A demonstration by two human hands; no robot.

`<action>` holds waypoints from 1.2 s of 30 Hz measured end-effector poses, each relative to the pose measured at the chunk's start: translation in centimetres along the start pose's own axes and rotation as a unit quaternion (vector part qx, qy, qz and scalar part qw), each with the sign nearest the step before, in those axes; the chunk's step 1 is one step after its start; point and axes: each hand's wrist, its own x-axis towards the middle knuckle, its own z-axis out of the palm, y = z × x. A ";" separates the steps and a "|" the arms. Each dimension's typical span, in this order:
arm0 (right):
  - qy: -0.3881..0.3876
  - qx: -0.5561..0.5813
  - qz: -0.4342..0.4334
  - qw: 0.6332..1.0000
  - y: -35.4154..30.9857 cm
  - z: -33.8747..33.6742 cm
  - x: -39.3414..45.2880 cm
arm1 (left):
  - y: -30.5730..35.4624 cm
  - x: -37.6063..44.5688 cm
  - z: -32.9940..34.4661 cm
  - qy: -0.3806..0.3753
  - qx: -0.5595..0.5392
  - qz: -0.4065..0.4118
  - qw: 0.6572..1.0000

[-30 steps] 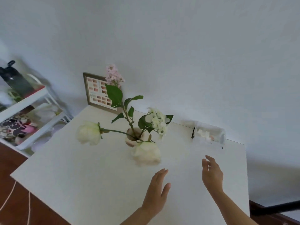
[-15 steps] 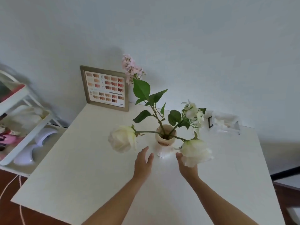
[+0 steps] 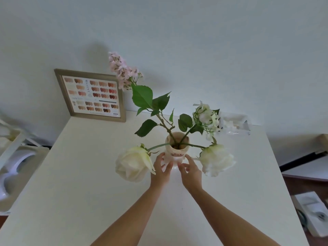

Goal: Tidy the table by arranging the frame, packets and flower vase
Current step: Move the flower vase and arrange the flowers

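A small cream flower vase (image 3: pixel 176 150) with a cat face stands in the middle of the white table (image 3: pixel 88 174). It holds two big white roses, a pink sprig and green leaves. My left hand (image 3: pixel 161 170) touches the vase's lower left side and my right hand (image 3: pixel 190 172) its lower right side, fingers curved around the base. A framed colour chart (image 3: pixel 91 95) leans on the wall at the table's back left corner. A clear box of packets (image 3: pixel 234 125) sits at the back right.
A white shelf unit (image 3: pixel 16 157) with white items stands left of the table. On the right are a lower surface (image 3: pixel 308 167) and white boxes on the floor (image 3: pixel 312 208). The wall runs right behind the table.
Both hands have moved forward from the table's front area and closed in on the vase's base from either side. The view has shifted so the vase is centred.
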 end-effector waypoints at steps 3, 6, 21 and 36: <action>0.003 0.005 -0.004 1.000 -0.6 0.1 1.3 | 0.4 1.2 0.2 0.003 -0.004 0.007 1.000; -0.007 0.011 -0.009 1.000 -1.2 0.2 3.0 | 1.1 3.0 0.5 0.010 0.004 -0.002 1.000; 0.011 0.027 -0.032 0.999 -4.9 0.6 13.2 | 3.5 13.4 2.3 0.039 0.019 -0.009 0.999; 0.013 0.063 -0.027 0.998 -6.8 1.0 16.0 | 4.5 17.0 2.5 0.028 0.037 -0.013 0.999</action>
